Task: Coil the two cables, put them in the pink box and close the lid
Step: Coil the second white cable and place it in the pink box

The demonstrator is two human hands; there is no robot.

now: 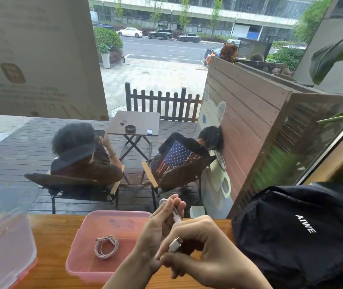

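Note:
The open pink box [76,265] sits on the wooden counter [54,236]. One white cable [106,246] lies coiled on its floor. My left hand [158,228] is raised over the box's right side, fingers closed around loops of a second white cable [163,202]. My right hand [203,247] is just right of it and pinches that cable's white plug end [175,244] between thumb and fingers. The clear lid [4,247] with pink clips lies at the far left, off the box.
A black backpack [299,232] lies on the counter right of my hands. A window runs along the counter's far edge; behind the glass two people sit in chairs on a deck.

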